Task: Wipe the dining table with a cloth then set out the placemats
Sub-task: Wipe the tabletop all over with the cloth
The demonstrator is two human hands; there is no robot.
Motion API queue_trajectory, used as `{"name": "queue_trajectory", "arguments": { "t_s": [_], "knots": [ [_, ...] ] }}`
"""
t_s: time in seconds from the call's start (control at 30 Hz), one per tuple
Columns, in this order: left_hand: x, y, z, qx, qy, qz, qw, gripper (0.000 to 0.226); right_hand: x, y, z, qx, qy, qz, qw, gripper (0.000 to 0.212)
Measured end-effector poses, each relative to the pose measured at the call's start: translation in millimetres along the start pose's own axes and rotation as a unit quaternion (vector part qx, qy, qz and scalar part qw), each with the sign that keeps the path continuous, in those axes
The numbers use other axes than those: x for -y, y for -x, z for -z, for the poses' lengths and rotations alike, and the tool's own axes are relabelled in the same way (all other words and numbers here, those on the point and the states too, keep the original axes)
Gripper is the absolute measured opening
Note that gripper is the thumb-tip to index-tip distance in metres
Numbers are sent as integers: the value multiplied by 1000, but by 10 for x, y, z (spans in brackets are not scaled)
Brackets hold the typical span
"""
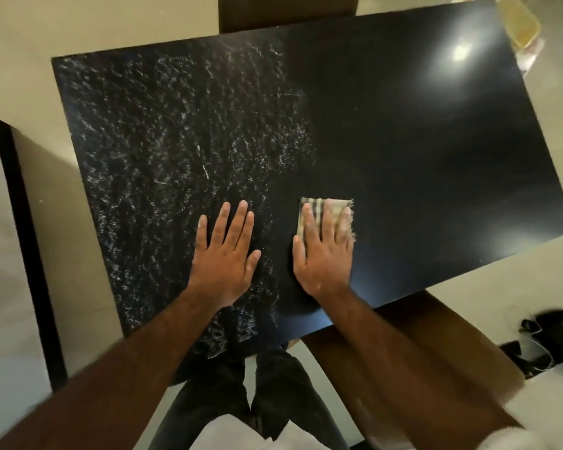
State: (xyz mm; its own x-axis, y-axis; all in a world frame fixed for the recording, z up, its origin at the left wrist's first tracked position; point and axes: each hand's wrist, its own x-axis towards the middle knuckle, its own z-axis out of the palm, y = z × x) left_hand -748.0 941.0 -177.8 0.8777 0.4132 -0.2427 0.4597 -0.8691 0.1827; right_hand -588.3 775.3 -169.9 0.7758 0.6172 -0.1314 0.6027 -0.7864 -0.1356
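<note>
No lettering, label, brand, number or sign can be read anywhere: none on the black dining table point(403, 141), none on the striped cloth point(312, 206).

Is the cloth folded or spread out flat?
Folded: the cloth is a compact pad under the right hand, barely wider than the fingers.

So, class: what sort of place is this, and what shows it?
Probably a home dining area: a black table with brown chairs drawn up to it, on a pale tiled floor, being wiped with a cloth.
</note>
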Motion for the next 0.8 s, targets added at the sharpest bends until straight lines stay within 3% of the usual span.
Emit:
{"name": "queue_trajectory", "arguments": {
  "t_s": [0.23,0.37,0.53,0.67,0.8],
  "knots": [
    [56,-71,57,17,-4,-17,1000,79,373,-879,-16,-48,-15,123,991,64],
    [228,-379,140,1,0,15,1000,79,148,-1162,58,-74,-4,66,995,64],
    [319,-560,161,-20,6,31,999,78,51,-658,36,-63,7,-19,998,66],
    [322,-549,158,-32,9,22,999,78,413,-381,-59,-36,-2,44,998,66],
    [338,-553,147,-28,3,24,999,77,673,-820,-77,-47,-14,129,990,63]
  ]
}}
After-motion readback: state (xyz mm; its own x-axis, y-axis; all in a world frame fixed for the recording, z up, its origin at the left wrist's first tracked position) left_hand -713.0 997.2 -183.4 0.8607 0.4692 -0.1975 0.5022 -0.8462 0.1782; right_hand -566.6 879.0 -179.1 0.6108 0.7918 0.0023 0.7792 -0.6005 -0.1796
